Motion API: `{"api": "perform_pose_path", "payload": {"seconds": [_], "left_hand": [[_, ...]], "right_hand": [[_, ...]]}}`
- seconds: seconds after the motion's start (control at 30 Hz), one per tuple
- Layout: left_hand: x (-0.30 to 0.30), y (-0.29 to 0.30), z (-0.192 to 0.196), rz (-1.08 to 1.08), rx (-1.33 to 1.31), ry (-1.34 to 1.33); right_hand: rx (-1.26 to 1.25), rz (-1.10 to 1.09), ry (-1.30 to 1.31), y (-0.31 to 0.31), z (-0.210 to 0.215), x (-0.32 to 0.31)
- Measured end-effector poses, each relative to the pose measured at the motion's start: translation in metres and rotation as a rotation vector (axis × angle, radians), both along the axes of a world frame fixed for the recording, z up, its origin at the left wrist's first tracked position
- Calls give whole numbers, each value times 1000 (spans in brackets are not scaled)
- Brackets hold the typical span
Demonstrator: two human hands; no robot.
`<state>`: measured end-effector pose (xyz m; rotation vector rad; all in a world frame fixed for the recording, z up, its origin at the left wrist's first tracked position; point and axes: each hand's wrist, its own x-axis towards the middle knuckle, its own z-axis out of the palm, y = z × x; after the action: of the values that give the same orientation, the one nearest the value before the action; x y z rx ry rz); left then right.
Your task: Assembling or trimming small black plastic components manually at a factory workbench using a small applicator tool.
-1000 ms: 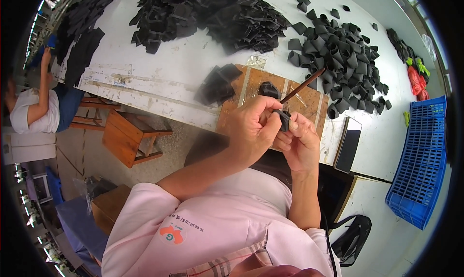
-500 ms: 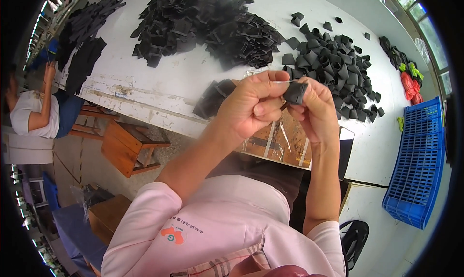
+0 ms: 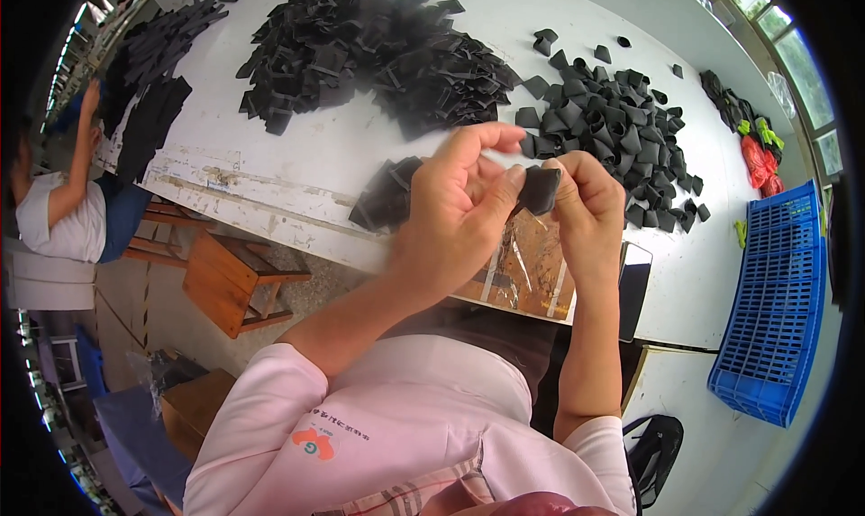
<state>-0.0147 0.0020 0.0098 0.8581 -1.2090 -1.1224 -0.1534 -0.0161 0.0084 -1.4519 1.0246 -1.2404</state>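
Above the table's near edge, a small black fabric piece (image 3: pixel 541 190) is held up between my hands. My right hand (image 3: pixel 590 205) pinches its right side between thumb and fingertips. My left hand (image 3: pixel 464 201) has its thumb against the left edge of the piece, with its index finger lifted away. The other left fingers curl behind, partly hidden. Just left of that hand lies a small stack of flat black pieces (image 3: pixel 383 196). Beyond my right hand spreads a heap of looped black pieces (image 3: pixel 622 129).
A large pile of flat black pieces (image 3: pixel 315 57) covers the far middle of the white table (image 3: pixel 297 169). Black strips (image 3: pixel 153 102) lie at the left, near a seated person (image 3: pixel 68 205). At the right stands a blue crate (image 3: pixel 770 309). A wooden stool (image 3: pixel 230 282) is beside the table.
My left index finger has lifted off the black piece, and the left thumb has shifted to its side edge. The piece has turned and come slightly lower.
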Motion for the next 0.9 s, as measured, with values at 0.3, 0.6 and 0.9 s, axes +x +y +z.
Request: {"api": "perform_pose_path", "payload": {"seconds": [0.3, 0.6, 0.9], "left_hand": [[9, -9, 18, -32, -409, -343], [9, -12, 24, -92, -342, -327], [15, -11, 8, 5, 8, 314]], "right_hand": [[-520, -216, 399, 28, 12, -1], [-558, -223, 409, 26, 15, 2], [-540, -248, 362, 24, 22, 9]]}}
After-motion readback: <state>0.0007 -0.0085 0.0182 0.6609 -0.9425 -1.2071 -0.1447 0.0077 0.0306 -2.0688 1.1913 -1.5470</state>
